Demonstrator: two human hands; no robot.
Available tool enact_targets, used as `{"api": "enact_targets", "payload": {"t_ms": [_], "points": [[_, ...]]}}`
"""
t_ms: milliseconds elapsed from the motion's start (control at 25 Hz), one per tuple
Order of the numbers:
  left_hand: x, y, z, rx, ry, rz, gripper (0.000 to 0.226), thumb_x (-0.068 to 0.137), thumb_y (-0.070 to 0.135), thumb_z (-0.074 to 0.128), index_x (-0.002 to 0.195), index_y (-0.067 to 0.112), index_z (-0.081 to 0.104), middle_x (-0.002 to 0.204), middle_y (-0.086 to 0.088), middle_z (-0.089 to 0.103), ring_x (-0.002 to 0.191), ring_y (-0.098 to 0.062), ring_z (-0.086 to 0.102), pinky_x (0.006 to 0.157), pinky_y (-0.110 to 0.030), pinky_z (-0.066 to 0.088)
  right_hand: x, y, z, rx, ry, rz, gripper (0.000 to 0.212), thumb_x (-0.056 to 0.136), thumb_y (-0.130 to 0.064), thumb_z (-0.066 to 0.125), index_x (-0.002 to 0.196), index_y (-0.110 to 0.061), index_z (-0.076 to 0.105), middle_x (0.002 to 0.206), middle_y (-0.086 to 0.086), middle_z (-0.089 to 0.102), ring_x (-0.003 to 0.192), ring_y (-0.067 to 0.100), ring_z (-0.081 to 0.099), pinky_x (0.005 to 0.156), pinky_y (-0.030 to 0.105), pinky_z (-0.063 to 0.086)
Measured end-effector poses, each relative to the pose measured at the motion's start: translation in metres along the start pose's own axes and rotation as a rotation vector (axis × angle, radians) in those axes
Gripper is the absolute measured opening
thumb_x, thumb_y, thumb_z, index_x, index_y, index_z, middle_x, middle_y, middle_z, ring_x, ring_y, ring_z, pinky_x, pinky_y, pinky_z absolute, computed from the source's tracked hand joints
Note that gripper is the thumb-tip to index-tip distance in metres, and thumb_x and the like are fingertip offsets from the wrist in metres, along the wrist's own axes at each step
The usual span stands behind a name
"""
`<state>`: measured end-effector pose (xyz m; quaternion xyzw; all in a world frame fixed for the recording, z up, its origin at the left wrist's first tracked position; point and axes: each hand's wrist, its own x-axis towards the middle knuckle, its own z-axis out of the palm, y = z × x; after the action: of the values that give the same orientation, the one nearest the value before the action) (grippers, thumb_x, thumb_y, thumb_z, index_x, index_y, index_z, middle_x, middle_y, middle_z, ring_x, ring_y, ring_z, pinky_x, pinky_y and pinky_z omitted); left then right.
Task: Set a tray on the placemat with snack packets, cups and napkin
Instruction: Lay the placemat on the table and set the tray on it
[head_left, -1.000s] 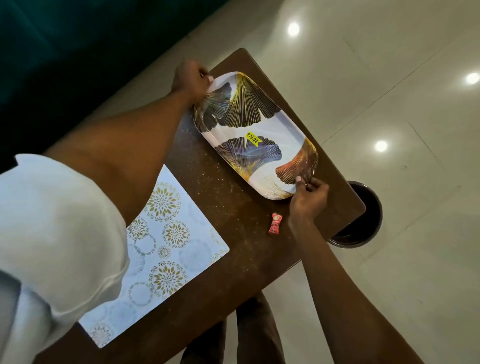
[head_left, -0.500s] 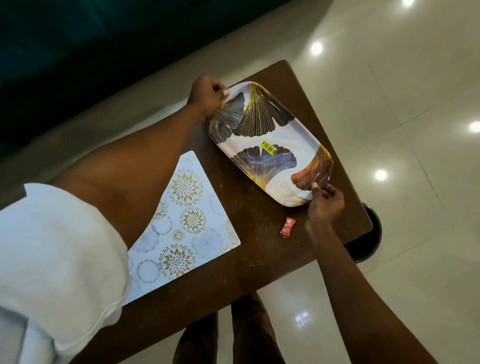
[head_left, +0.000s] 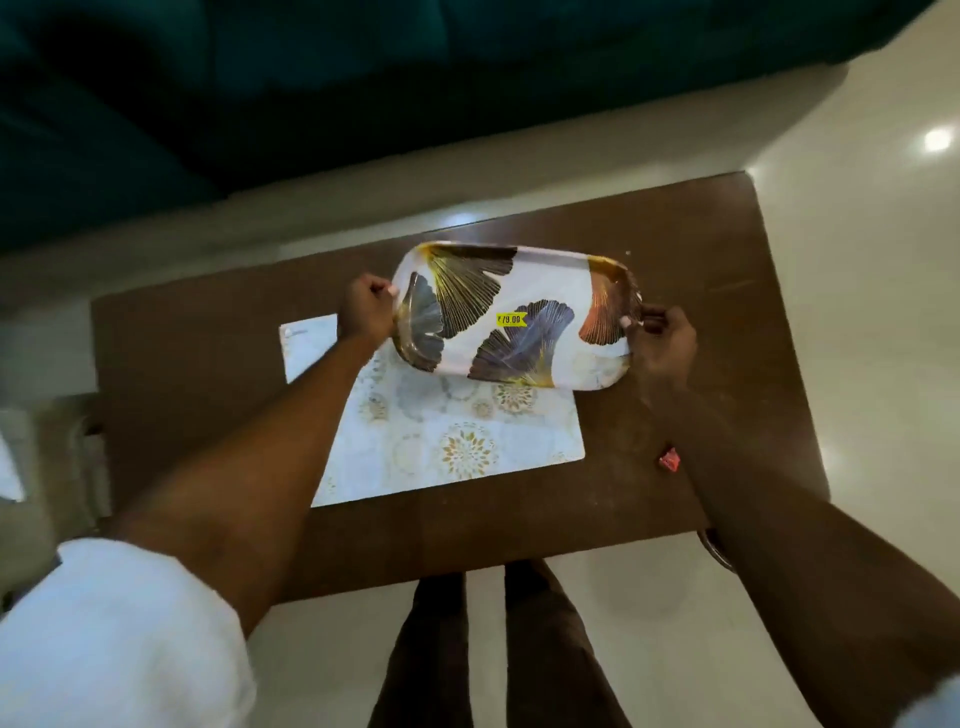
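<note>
White, leaf-printed tray (head_left: 550, 286) hangs between the curled fingers of the left hand (head_left: 363, 314) and right hand (head_left: 662, 340), each pinching an end rim, over the placemat (head_left: 447, 441), seemingly not yet set down; packets, cups and napkin remain.

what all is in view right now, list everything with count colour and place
tray: one, white with dark and gold leaves, over the placemat's far edge
price sticker: one, yellow, mid tray
placemat: one, pale with gold medallions, mid table
small wrapper: one, red, on the table by the right forearm
table: one, brown, centre
sofa: one, dark teal, beyond the table
left hand: one, grips the tray's left end
right hand: one, pinches the tray's right end
</note>
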<state>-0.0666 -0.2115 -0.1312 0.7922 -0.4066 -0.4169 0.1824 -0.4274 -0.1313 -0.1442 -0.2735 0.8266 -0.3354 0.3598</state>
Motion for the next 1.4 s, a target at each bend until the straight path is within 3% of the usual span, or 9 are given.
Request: {"api": "enact_targets", "payload": {"t_ms": [80, 120, 240, 480, 800, 960, 1400], "points": [[-0.023, -0.044, -0.032, -0.023, 0.042, -0.083, 0.025, 0.102, 0.013, 0.059, 0.118, -0.004, 0.067, 0.121, -0.028, 0.069, 0.113, -0.044, 0.066, 0.095, -0.056, 0.056, -0.023, -0.007, 0.025, -0.079, -0.068, -0.062, 0.036, 0.088, -0.021, 0.082, 0.118, -0.005, 0.072, 0.112, 0.011, 0.077, 0.099, 0.026, 0.071, 0.072, 0.017, 0.051], [-0.033, -0.065, -0.046, -0.028, 0.061, -0.114, 0.025, 0.103, 0.013, 0.058, 0.118, -0.005, 0.066, 0.121, -0.029, 0.068, 0.114, -0.046, 0.066, 0.095, -0.056, 0.056, -0.036, -0.009, 0.038, -0.098, -0.111, -0.079, 0.036, 0.088, -0.022, 0.081, 0.118, -0.006, 0.072, 0.112, 0.011, 0.077, 0.099, 0.026, 0.071, 0.073, 0.018, 0.052], [-0.055, -0.115, -0.072, -0.082, 0.073, -0.189, 0.026, 0.103, 0.005, 0.056, 0.119, -0.014, 0.062, 0.119, -0.037, 0.066, 0.113, -0.051, 0.064, 0.096, -0.058, 0.055, -0.067, -0.011, 0.069, -0.128, -0.183, -0.061, 0.035, 0.089, -0.019, 0.080, 0.119, -0.003, 0.071, 0.112, 0.015, 0.076, 0.104, 0.034, 0.072, 0.089, 0.045, 0.060], [-0.076, -0.163, -0.088, -0.052, 0.137, -0.250, 0.026, 0.103, 0.006, 0.056, 0.122, -0.011, 0.064, 0.123, -0.029, 0.068, 0.115, -0.041, 0.065, 0.094, -0.043, 0.053, -0.104, 0.004, 0.097, -0.150, -0.278, -0.037, 0.033, 0.095, -0.010, 0.073, 0.127, -0.004, 0.067, 0.120, 0.020, 0.071, 0.109, 0.039, 0.069, 0.094, 0.054, 0.059], [-0.069, -0.170, -0.075, -0.074, 0.109, -0.230, 0.026, 0.102, 0.009, 0.060, 0.118, -0.011, 0.065, 0.120, -0.028, 0.069, 0.111, -0.042, 0.067, 0.093, -0.048, 0.056, -0.102, 0.022, 0.099, -0.240, -0.191, 0.022, 0.034, 0.095, -0.006, 0.072, 0.129, -0.008, 0.070, 0.125, 0.014, 0.070, 0.114, 0.034, 0.067, 0.095, 0.042, 0.059], [-0.060, -0.169, -0.070, -0.097, 0.089, -0.240, 0.026, 0.102, 0.009, 0.061, 0.119, -0.010, 0.065, 0.120, -0.030, 0.069, 0.111, -0.047, 0.067, 0.093, -0.056, 0.056, -0.098, 0.029, 0.098, -0.247, -0.186, 0.033, 0.035, 0.094, -0.006, 0.073, 0.129, -0.008, 0.070, 0.124, 0.014, 0.071, 0.112, 0.033, 0.068, 0.096, 0.049, 0.060], [-0.049, -0.171, -0.073, -0.103, 0.091, -0.236, 0.027, 0.101, 0.010, 0.063, 0.120, -0.009, 0.065, 0.119, -0.029, 0.069, 0.112, -0.045, 0.067, 0.092, -0.057, 0.058, -0.093, 0.025, 0.108, -0.241, -0.185, 0.023, 0.034, 0.095, -0.006, 0.072, 0.128, -0.009, 0.069, 0.125, 0.013, 0.070, 0.112, 0.030, 0.067, 0.095, 0.047, 0.060]]}}
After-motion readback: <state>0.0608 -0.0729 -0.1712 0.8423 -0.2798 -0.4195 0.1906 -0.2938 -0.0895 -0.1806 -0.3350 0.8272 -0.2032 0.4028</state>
